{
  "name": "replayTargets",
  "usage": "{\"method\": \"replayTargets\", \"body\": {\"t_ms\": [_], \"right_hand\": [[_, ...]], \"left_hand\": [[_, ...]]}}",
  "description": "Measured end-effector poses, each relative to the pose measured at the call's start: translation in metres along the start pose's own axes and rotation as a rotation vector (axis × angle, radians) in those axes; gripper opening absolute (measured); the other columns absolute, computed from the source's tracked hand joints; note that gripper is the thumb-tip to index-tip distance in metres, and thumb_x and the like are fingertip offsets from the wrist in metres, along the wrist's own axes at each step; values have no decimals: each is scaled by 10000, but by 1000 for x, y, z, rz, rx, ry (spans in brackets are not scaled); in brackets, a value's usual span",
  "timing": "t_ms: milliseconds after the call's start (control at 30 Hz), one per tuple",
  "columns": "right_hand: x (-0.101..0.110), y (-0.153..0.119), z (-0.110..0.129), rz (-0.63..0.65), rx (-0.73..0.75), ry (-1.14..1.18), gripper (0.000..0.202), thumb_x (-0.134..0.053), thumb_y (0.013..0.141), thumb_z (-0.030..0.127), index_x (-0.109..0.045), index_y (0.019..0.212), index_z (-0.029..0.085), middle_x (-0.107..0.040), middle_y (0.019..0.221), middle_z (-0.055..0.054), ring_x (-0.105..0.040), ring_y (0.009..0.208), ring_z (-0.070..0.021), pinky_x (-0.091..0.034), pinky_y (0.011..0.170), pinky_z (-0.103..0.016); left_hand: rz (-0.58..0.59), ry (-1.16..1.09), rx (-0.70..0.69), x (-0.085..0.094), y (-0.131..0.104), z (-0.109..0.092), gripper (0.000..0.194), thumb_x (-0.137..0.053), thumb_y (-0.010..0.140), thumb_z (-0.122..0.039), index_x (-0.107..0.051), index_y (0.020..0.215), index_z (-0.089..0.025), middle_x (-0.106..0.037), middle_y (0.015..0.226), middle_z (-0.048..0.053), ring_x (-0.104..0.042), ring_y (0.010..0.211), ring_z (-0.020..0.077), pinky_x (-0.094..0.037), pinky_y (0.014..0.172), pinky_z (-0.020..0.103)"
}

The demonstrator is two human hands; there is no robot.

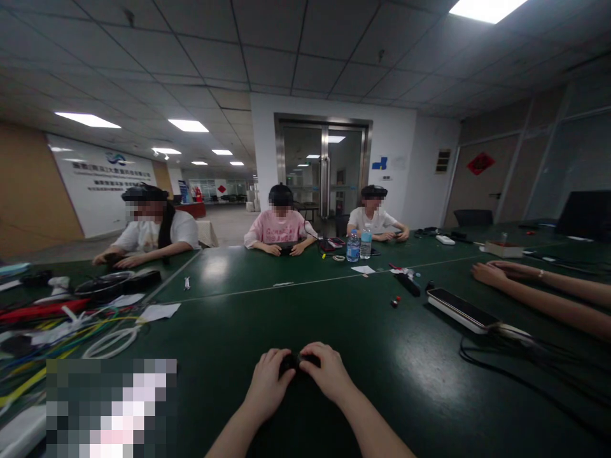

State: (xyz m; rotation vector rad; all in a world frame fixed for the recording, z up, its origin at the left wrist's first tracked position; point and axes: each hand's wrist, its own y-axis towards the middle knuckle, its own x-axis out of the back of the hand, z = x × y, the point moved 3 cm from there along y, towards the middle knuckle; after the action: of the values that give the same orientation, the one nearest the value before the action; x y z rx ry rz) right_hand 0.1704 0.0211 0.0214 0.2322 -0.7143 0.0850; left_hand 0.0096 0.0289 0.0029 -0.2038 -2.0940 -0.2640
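Observation:
My left hand and my right hand meet over the dark green table, straight in front of me. Between them sits a small black object, mostly covered by my fingers, so its kind does not show. The left fingers curl around its left side, with the thumb at the near edge. On the other side, the right thumb and fingers close on its right part. Both forearms reach in from the bottom of the view.
Cables and a white sheet lie at the left. A white-edged device with black cables lies at the right, near another person's hands. Two water bottles stand farther back. Three people in headsets sit across the table.

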Motion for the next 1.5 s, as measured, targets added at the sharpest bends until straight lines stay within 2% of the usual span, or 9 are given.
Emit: {"method": "replayTargets", "body": {"t_ms": [200, 400, 633, 867, 1133, 1300, 1500], "right_hand": [[4, 3, -8, -31, -107, 172, 255, -513, 788, 306, -611, 1011, 229, -645, 1013, -19, -579, 981, -183, -433, 852, -297], [9, 5, -14, -94, -144, 228, 305, -485, 794, 268, -584, 1079, 216, -640, 1068, -22, -579, 1027, -187, -444, 882, -310], [20, 2, -19, -250, -262, 253, 359, -448, 814, 290, -529, 1155, 217, -604, 1159, -37, -552, 1086, -196, -465, 882, -325], [32, 4, -29, -402, -299, 274, 420, -461, 788, 319, -515, 1181, 181, -602, 1165, -67, -570, 1060, -214, -487, 834, -321], [47, 3, -34, -569, -247, 207, 430, -475, 769, 397, -566, 1124, 172, -630, 1105, -81, -573, 1040, -235, -465, 850, -353], [56, -2, -24, -655, -177, 130, 398, -472, 780, 402, -590, 1093, 188, -636, 1083, -81, -569, 1027, -239, -441, 877, -379], [58, -6, -10, -609, -71, 78, 350, -463, 812, 365, -578, 1099, 203, -607, 1146, -71, -517, 1104, -226, -384, 954, -385]], "left_hand": [[19, 0, 23, 1, -1, -1, 416, -453, 793, -334, -495, 1188, -209, -516, 1205, 50, -454, 1117, 202, -351, 933, 299], [33, 14, 27, 0, 0, 0, 441, -422, 801, -347, -472, 1216, -207, -496, 1243, 57, -431, 1150, 214, -326, 947, 323], [46, -6, 42, 0, -2, 2, 452, -429, 807, -367, -458, 1232, -216, -477, 1274, 50, -420, 1170, 222, -331, 954, 333], [44, -21, 64, 0, -1, 4, 469, -441, 807, -365, -443, 1254, -225, -475, 1280, 42, -423, 1171, 213, -348, 955, 325], [29, -26, 29, 0, -1, 5, 478, -427, 807, -385, -457, 1252, -212, -489, 1266, 52, -431, 1162, 210, -341, 959, 314], [30, -35, 30, -1, -1, 6, 483, -442, 799, -387, -458, 1251, -214, -487, 1272, 52, -423, 1170, 214, -336, 961, 319], [43, -47, 51, 2, -3, 3, 469, -439, 813, -378, -446, 1257, -225, -473, 1287, 47, -417, 1178, 216, -342, 962, 331]]}}
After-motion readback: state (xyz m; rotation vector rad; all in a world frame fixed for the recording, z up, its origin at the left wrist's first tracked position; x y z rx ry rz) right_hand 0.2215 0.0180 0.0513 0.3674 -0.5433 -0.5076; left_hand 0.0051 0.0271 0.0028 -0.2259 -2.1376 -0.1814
